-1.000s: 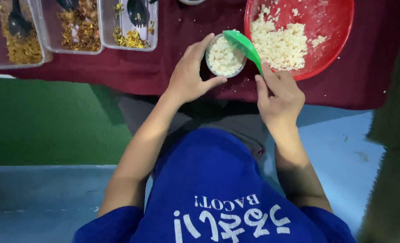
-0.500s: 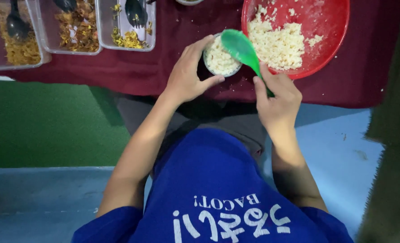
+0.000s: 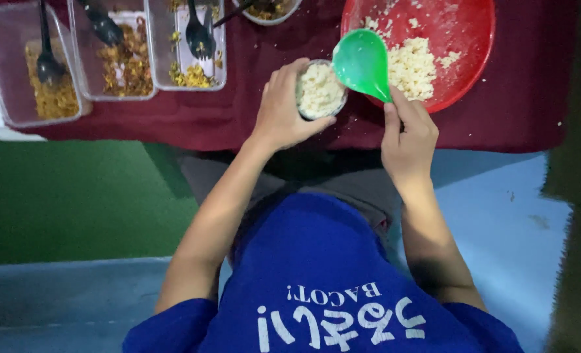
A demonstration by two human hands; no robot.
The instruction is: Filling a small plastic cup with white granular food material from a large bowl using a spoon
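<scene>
Head view: the left hand (image 3: 284, 108) grips a small cup (image 3: 321, 91) brimming with rice at the table edge, while the right hand (image 3: 405, 134) clasps a green scoop (image 3: 362, 63) beside it. Grains could spill off the heaped cup if it is pressed.

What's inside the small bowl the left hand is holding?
The small bowl in the left hand is filled to the rim with white rice. Anything beneath the rice is covered, and the bowl's bottom is hidden.
</scene>
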